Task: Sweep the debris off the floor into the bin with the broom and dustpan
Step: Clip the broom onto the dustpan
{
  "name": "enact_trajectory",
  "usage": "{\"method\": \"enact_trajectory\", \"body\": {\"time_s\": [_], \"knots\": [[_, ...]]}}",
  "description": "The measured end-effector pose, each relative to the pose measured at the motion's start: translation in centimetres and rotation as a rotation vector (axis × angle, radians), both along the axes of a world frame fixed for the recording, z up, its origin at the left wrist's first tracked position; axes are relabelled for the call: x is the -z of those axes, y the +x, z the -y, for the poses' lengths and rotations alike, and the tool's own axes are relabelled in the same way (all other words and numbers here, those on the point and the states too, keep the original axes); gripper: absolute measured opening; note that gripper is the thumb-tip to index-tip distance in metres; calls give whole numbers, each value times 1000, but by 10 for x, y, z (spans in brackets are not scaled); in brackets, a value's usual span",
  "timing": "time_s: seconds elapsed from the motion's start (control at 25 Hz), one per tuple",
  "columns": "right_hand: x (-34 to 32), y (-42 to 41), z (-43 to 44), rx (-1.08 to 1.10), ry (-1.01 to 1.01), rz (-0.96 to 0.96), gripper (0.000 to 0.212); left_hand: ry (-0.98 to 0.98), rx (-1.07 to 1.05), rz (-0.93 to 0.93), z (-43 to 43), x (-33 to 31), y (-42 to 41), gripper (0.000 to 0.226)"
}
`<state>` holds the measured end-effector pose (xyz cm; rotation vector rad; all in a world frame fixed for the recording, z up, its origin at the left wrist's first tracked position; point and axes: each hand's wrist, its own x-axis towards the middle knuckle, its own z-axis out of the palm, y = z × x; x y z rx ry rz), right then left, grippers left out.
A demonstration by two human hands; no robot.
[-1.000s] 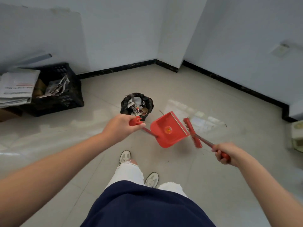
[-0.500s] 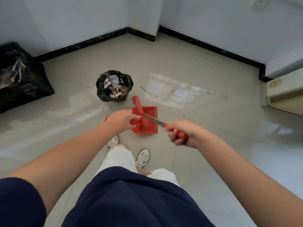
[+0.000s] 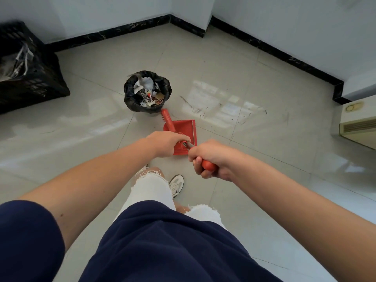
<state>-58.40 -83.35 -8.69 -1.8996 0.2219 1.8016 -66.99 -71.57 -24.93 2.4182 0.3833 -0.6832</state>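
A small bin (image 3: 130, 92) lined with a black bag stands on the tiled floor, full of paper scraps. Just in front of it I hold a red dustpan (image 3: 186, 129) low over the floor, its handle hidden under my left hand (image 3: 164, 142), which grips it. The red broom head (image 3: 167, 121) lies across the pan, pointing toward the bin. My right hand (image 3: 209, 159) is closed around the broom's red grip, close beside my left hand. No loose debris shows in the pan.
A black plastic crate (image 3: 30, 74) with papers sits at the far left by the wall. A cream appliance (image 3: 358, 123) stands at the right edge. White walls with black skirting form a corner behind the bin. My legs and shoes are directly below my hands.
My right hand has swung the broom leftward from beside the pan to lying across it. The two hands have come together, and the view has tilted down and nearer to the bin.
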Motion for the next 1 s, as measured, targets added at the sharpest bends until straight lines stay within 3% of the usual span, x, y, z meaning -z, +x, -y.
{"method": "enact_trajectory", "body": {"time_s": [0.4, 0.64, 0.8, 0.92, 1.0], "knots": [[6, -11, 6, -36, -6, -50, 18, 94, 109, 41, 16, 19, -2, 36], [4, 1, 16, -79, 72, 5, 4, 106, 138, -21, 16, 12, 11, 35], [-4, 27, 29, -62, 276, 216, 16, 210, 13, -1, 15, -17, 35, 23], [-12, 67, 30, -28, 505, 485, 63, 299, -112, 46, -9, -57, 85, 19], [-23, 99, 23, -138, 595, 633, 74, 299, -155, 125, -24, -85, 119, 21]]}}
